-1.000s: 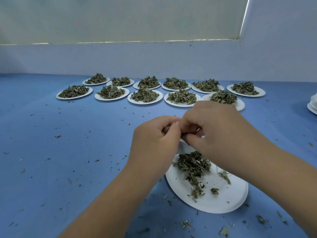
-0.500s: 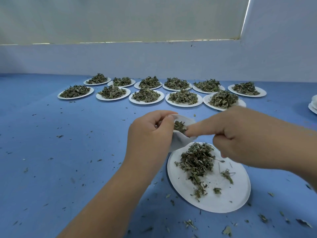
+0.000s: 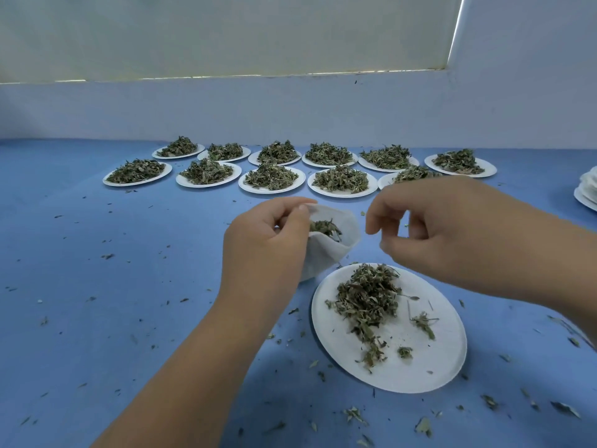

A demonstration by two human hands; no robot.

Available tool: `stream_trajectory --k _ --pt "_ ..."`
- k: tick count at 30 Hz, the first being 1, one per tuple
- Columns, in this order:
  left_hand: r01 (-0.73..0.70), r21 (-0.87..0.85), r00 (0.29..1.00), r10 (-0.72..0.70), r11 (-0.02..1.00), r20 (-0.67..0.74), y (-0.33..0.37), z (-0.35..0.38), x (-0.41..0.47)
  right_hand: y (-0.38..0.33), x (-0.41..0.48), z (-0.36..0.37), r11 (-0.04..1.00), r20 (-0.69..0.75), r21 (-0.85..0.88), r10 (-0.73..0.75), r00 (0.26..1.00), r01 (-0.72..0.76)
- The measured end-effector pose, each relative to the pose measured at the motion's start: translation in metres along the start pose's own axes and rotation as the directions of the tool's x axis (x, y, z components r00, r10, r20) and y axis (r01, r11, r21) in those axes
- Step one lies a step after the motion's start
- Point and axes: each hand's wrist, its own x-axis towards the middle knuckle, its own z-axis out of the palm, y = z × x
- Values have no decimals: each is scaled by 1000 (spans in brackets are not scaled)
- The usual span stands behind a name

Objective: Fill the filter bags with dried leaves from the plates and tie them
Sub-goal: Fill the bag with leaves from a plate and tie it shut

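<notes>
**Head view**

**Position and grip**
- Found the left hand [image 3: 268, 240] pinching the rim of the filter bag [image 3: 326, 253] between thumb and curled fingers, holding its mouth open over the blue table cover [image 3: 129, 286], just beside the near plate [image 3: 429, 367].
- Noted a small clump of leaves in the bag [image 3: 324, 227], well below the rim.
- Found the right hand [image 3: 452, 234] hovering near the bag mouth, thumb and forefinger apart, other fingers loosely curled, gripping nothing visible.

**Risks (judgement)**
- Rated the one-sided hold as weak: likely to let the free rim fold shut and send the next pinch onto the cover.
- Expected more shedding of brittle flakes in transfer, with scattered crumbs [image 3: 353, 413] already littering the cover.
- Flagged overfilling as a threat to tying. Saw no string, so cannot tell how the bag closes.
- Flagged stiff stems as liable to snag the thin fabric.

**Materials**
- Recorded the bag as white, thin, soft and creased, cone-like in the grip.
- Recorded the leaf pile [image 3: 368, 295] as dull green-brown, curled and stemmy, heaped toward the plate's far side and trailing toward its near rim.
- Recorded the near plate as white, round, shallow and matte, probably paper.
- Logged far plates [image 3: 271, 190] in two rows, each heaped.
- Logged a white stack [image 3: 586, 192] at the right edge.
</notes>
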Motion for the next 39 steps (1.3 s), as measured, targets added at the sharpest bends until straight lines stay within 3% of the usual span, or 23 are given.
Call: stream_trajectory --k 3,6,16,26,39 --pt "11 9 1000 -11 1000 -24 -2 -4 3 1 -3 11 986 271 -163 87 959 -43" --pt "19 27 999 -18 999 -27 -4 -5 4 -1 -7 26 977 469 -209 69 881 35" --pt "-11 68 1000 12 998 -12 -5 -4 4 -4 -4 49 940 436 -339 115 893 45" --pt "-20 59 1000 21 998 -4 -8 -3 5 10 0 42 972 492 -231 81 867 40" --pt "-48 84 999 46 995 23 -8 -2 4 -5 -6 56 938 470 -333 76 879 97"
